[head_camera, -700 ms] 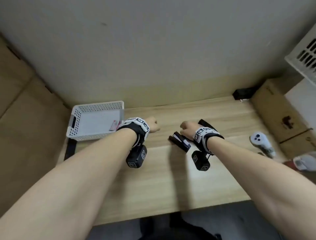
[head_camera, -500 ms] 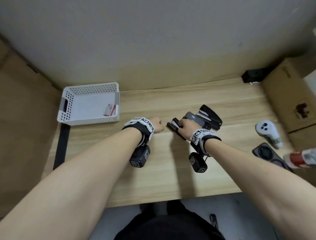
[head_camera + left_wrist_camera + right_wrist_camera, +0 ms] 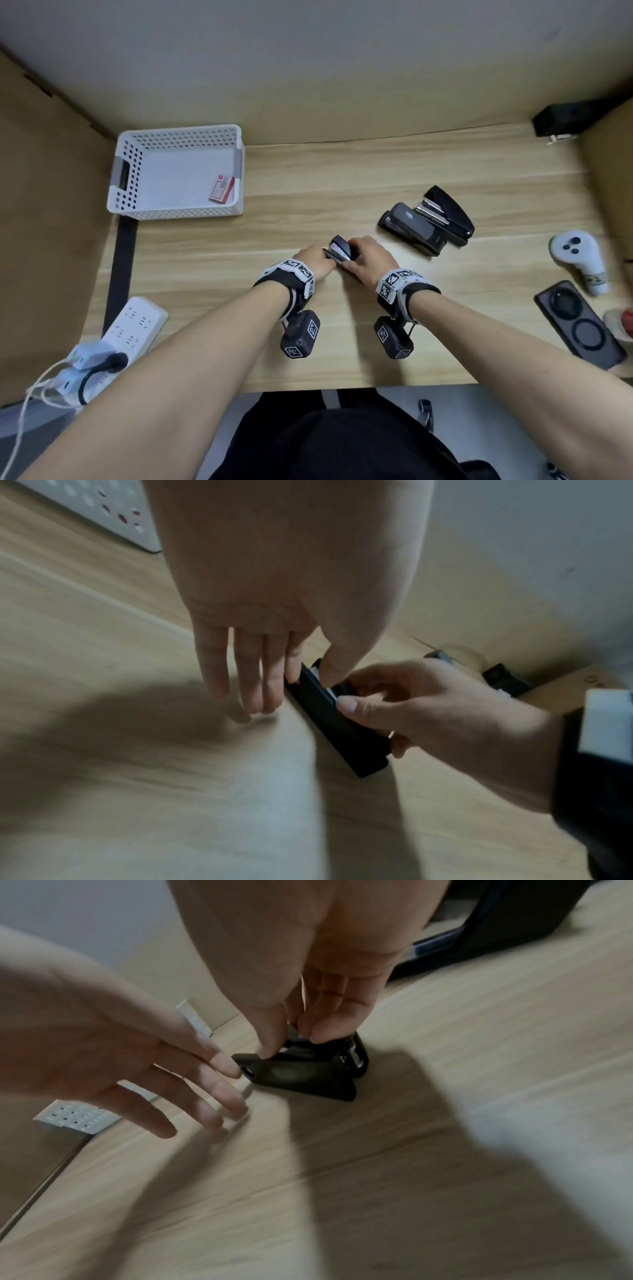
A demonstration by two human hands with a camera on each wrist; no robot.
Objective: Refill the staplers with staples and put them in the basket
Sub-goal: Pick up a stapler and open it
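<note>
A small black stapler (image 3: 339, 247) lies on the wooden desk (image 3: 342, 178), its top arm raised a little. My right hand (image 3: 352, 257) grips its raised top arm between thumb and fingers (image 3: 318, 1031). My left hand (image 3: 325, 257) reaches in from the left with fingers nearly straight, and its thumb and index finger (image 3: 294, 669) pinch the stapler's (image 3: 342, 731) front end. Two larger black staplers (image 3: 428, 222) lie together to the right. A white perforated basket (image 3: 178, 137) at the back left holds a red and white staple box (image 3: 222, 188).
A white controller (image 3: 579, 260) and a dark phone (image 3: 579, 325) lie at the desk's right. A white power strip (image 3: 130, 325) with plugs and cables sits at the front left. Cardboard walls stand on both sides, and a black device (image 3: 561, 120) sits at the back right.
My left hand has uncurled from a fist and moved right onto the small stapler. My right hand has drawn that stapler away from the two larger ones. The head view has tilted down.
</note>
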